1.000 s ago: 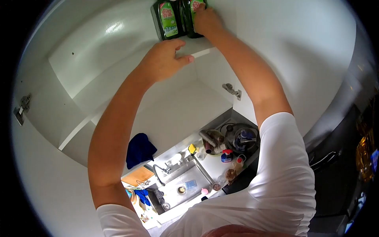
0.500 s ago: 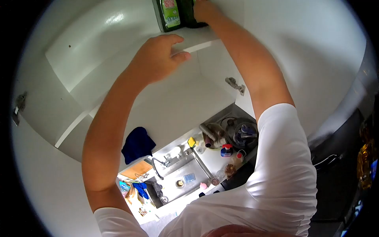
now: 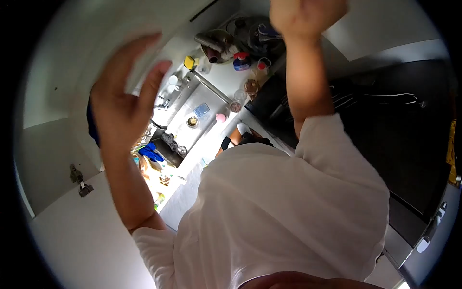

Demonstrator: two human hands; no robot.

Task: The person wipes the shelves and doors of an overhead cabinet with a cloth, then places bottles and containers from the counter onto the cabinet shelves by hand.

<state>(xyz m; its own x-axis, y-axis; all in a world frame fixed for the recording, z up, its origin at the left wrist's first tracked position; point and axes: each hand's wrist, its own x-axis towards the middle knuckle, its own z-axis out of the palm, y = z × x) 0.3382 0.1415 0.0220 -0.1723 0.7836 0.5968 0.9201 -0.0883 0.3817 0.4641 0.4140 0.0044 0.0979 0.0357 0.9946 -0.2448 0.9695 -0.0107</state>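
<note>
My left hand [image 3: 120,91] is raised in front of the white cabinet, thumb and fingers apart with nothing between them; motion blurs its fingertips. A piece of dark blue cloth [image 3: 91,123] shows behind its wrist. My right hand [image 3: 308,19] is up at the top edge of the head view. Its fingers are cut off or turned away, so whatever it may hold is hidden. Below, between the arms, lies the steel sink [image 3: 180,127], with a yellow sponge [image 3: 189,62] and a red-topped blue bottle [image 3: 242,61] on the counter nearby.
A cabinet hinge [image 3: 79,183] juts out at the left. Pots and pans [image 3: 219,45] crowd the counter's far corner, near several jars [image 3: 251,88]. To the right is a broad black surface [image 3: 385,125]. Blue gloves [image 3: 150,151] lie beside the sink.
The view has swung down and right, so the cabinet shelf and green bottle have left it. My right hand is away from the dark item on the shelf. My left hand stays open.
</note>
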